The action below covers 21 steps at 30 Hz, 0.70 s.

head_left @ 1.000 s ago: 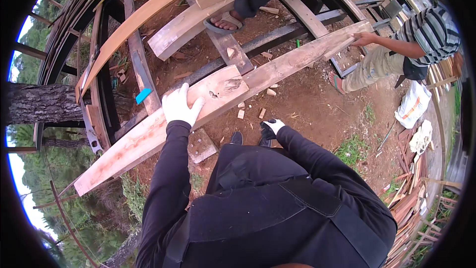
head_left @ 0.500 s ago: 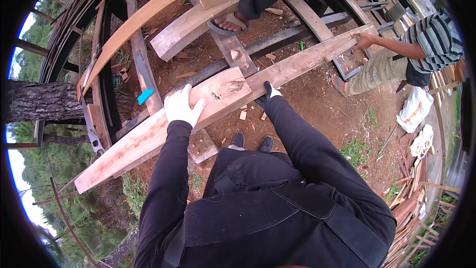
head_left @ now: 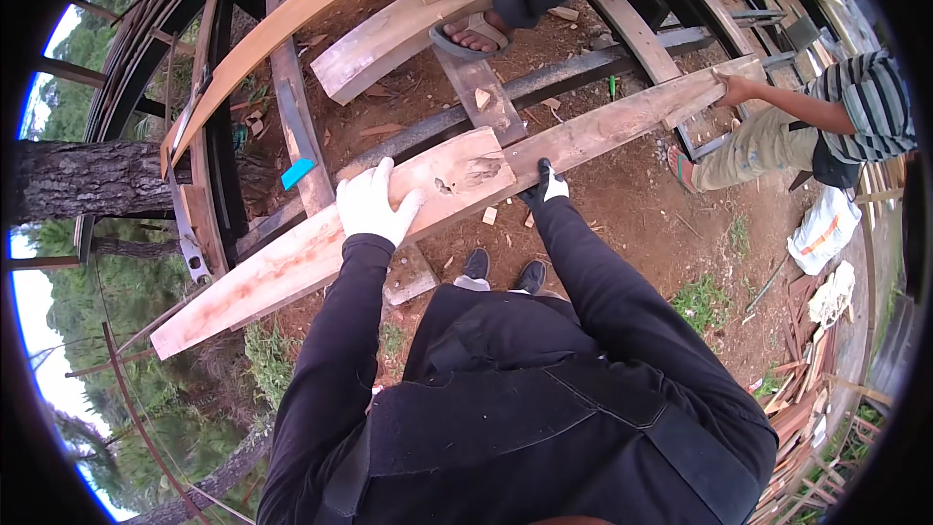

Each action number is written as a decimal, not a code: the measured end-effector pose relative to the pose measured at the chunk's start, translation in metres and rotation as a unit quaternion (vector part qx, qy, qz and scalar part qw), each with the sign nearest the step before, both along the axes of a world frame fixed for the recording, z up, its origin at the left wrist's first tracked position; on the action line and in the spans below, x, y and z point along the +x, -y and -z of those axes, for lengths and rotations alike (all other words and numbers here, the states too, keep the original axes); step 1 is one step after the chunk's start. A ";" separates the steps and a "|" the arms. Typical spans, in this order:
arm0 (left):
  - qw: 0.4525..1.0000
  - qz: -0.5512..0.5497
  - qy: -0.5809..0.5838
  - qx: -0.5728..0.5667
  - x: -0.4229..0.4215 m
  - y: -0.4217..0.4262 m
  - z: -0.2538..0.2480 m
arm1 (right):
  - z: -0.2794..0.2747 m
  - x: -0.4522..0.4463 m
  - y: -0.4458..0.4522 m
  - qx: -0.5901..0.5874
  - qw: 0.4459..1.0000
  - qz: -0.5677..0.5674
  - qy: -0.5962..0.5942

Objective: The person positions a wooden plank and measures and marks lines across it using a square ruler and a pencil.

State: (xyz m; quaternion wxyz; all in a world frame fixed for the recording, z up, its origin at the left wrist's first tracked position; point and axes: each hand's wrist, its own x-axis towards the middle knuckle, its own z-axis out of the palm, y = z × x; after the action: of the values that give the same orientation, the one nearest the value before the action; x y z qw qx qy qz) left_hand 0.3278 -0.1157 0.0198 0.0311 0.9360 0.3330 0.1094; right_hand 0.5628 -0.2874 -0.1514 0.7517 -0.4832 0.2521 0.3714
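Observation:
A long pale wooden beam [head_left: 282, 267] slants from the lower left up to the middle, with a longer weathered beam [head_left: 612, 131] beside and below it reaching to the upper right. My left hand [head_left: 377, 202], in a white glove, lies over the pale beam with the thumb spread from the fingers, gripping it. My right hand [head_left: 546, 185], in a glove with a black palm side, holds the lower edge of the weathered beam near the pale beam's end; its fingers are partly hidden underneath. Another person's hand [head_left: 739, 89] holds the weathered beam's far end.
A sandalled foot [head_left: 473, 36] rests on a crossbar of the dark frame [head_left: 544, 86] ahead. A saw [head_left: 187, 243] hangs at the left by a tree trunk [head_left: 97, 180]. A white sack [head_left: 824, 230] and scrap wood [head_left: 797, 331] lie at the right.
My right hand has risen from near my feet to the weathered beam and taken hold of it. My left hand keeps its place on the pale beam. The view has shifted slightly.

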 end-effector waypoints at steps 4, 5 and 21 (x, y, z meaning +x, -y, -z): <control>1.000 0.008 0.019 0.008 -0.005 -0.005 0.005 | 0.000 0.009 0.003 -0.046 0.995 -0.082 -0.012; 1.000 0.007 0.020 -0.011 -0.005 -0.008 0.006 | -0.013 0.008 0.010 -0.076 0.989 -0.126 0.005; 0.999 0.009 0.030 -0.019 -0.004 -0.006 0.006 | -0.222 -0.010 0.090 0.192 0.838 -0.414 0.299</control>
State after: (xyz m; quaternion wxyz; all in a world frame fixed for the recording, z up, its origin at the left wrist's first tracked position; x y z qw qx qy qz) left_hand 0.3237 -0.1092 0.0140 0.0598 0.9346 0.3252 0.1309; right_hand 0.5531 -0.3770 0.0701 0.6446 -0.4757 -0.2854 0.5261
